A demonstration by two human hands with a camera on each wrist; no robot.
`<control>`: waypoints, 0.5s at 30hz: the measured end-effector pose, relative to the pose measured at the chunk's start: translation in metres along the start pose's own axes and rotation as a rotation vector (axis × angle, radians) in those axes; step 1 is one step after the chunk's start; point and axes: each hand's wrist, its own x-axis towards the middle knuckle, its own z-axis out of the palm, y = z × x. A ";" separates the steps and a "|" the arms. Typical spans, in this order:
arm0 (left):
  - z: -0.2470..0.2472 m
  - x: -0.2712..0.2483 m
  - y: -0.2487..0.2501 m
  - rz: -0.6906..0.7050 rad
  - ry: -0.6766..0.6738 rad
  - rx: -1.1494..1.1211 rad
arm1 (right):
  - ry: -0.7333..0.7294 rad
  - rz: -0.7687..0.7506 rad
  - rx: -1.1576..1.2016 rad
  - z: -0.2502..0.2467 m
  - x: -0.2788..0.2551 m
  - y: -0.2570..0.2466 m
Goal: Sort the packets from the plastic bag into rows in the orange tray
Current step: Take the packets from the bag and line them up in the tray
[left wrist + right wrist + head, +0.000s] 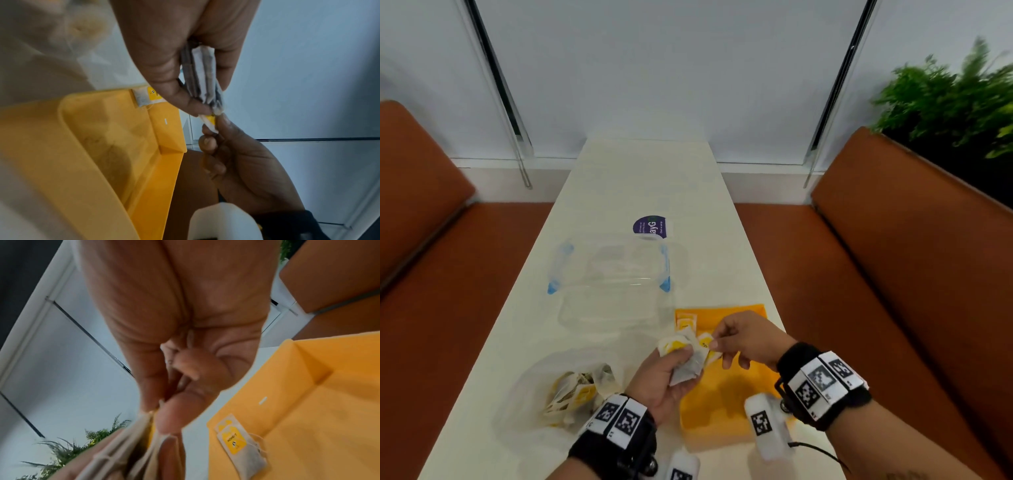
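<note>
Gripping a small stack of white paper packets with yellow labels point(684, 356), my left hand point(661, 383) hovers over the shallow orange plastic tray point(722, 411). Right hand point(748, 337) pinches the yellow tag end of 1 packet at the stack's top. I see 2 packets point(240, 446) lying overlapped in the tray's far left corner. Clear plastic bag with more packets point(571, 394) sits on the white table point(647, 185), left of the tray, near a clear container with blue clips point(613, 274).

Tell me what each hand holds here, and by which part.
The left hand grips a bunch of packets around their lower bodies. The right hand pinches the top edge of one packet in that bunch between thumb and forefinger.
</note>
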 end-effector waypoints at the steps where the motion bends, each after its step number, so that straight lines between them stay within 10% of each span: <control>1: -0.001 0.000 0.000 -0.008 0.011 0.009 | 0.032 -0.005 -0.004 0.000 -0.001 0.000; 10: -0.017 -0.006 -0.011 -0.101 0.062 0.162 | 0.192 -0.074 -0.577 -0.007 0.016 0.002; 15: -0.023 -0.009 -0.014 -0.136 0.109 0.266 | 0.040 -0.046 -0.869 0.004 0.046 0.004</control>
